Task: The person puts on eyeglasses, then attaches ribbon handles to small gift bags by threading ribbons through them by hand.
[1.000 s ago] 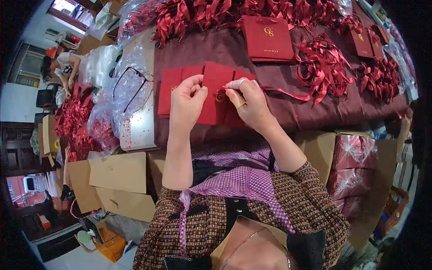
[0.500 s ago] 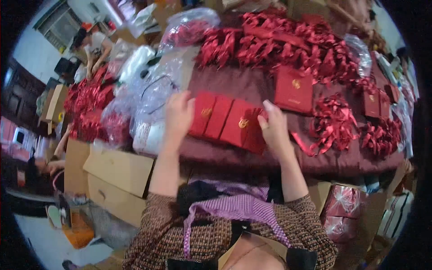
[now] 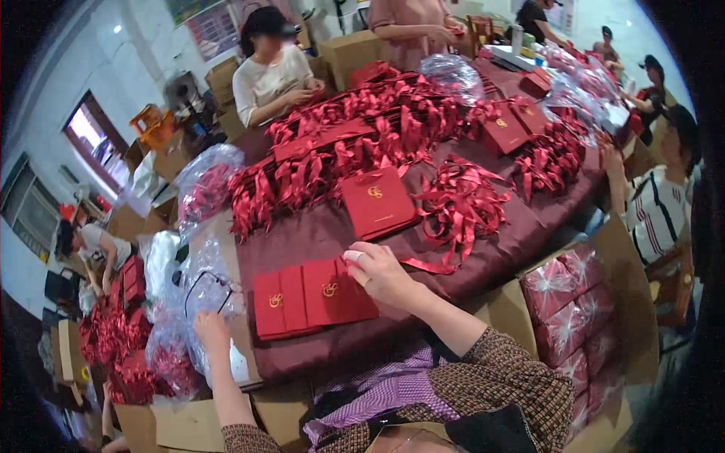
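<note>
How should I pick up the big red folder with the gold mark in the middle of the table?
Probably by its near right corner. The big flat red card folder lies on the dark red tablecloth, and that corner looks free, while red ribbon bows crowd its far edge. Slide fingers under from the near side.

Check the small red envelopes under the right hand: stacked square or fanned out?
Fanned out. The red envelopes lie flat in an overlapping row on the maroon tablecloth, each showing its gold emblem; the right hand rests on the rightmost one.

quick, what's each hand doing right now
Left hand: reaching into the clear plastic bags at the table edge; grip cannot be told.
Right hand: resting loosely curled on the row of red envelopes, gripping nothing.
</note>
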The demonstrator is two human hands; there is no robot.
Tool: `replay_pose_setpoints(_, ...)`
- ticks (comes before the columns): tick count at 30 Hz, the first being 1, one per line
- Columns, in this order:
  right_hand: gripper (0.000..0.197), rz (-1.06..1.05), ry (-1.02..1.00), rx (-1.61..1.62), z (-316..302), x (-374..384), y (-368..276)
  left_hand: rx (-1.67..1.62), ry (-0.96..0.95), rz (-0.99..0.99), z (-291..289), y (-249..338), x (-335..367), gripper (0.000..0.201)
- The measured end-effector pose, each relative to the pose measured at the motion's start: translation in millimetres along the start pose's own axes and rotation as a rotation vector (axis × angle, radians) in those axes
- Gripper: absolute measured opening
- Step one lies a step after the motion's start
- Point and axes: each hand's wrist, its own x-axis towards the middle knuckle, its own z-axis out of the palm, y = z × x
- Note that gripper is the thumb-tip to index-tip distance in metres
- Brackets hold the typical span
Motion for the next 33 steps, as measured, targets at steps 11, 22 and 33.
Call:
replay_pose_setpoints(11, 0.026, -0.184, 0.009, 0.06, -22.0, 32.1, -34.3, -0.21, 0.229, -0.04, -105.6, -10.9, 56.2, 0.024)
replay_pose_setpoints(22, 0.042, -0.431, 0.022, 0.038, -44.5, 97.4, -107.0, -0.08, 0.393, 0.632, -265.3, 158.9, 30.7, 0.027)
replay_pose_setpoints(33, 0.016, -0.234, 0.011, 0.2, -91.9, 80.7, -81.9, -0.725, 0.378, 0.638, -310.5, 159.4, 19.8, 0.032)
